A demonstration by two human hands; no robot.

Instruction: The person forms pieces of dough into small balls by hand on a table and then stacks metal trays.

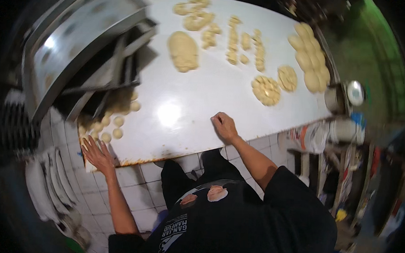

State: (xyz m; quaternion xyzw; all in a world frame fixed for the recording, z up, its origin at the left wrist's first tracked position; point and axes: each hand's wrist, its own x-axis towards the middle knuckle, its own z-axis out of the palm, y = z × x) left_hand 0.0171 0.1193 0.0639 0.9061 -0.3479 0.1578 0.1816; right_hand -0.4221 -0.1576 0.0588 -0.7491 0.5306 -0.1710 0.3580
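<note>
My left hand (99, 157) lies at the near left corner of the white table, palm down with its fingers spread, next to small round dough balls (118, 121). Whether its fingertips touch a ball or only the tabletop, I cannot tell. Near the front edge, around the middle, my right hand (224, 126) rests on the table (189, 126) with its fingers curled in. Anything inside those fingers is hidden. Farther back are a large oval dough lump (183, 51), dough strips (233, 39) cut into pieces, and two round clusters of dough pieces (265, 90) (287, 78).
A metal machine (85, 38) with a dark frame overhangs the table's left side. Larger dough balls (309, 56) sit in joined rows at the far right. Beyond the right edge stand a metal pot (335, 99), white buckets (314, 136) and a wooden rack (341, 179).
</note>
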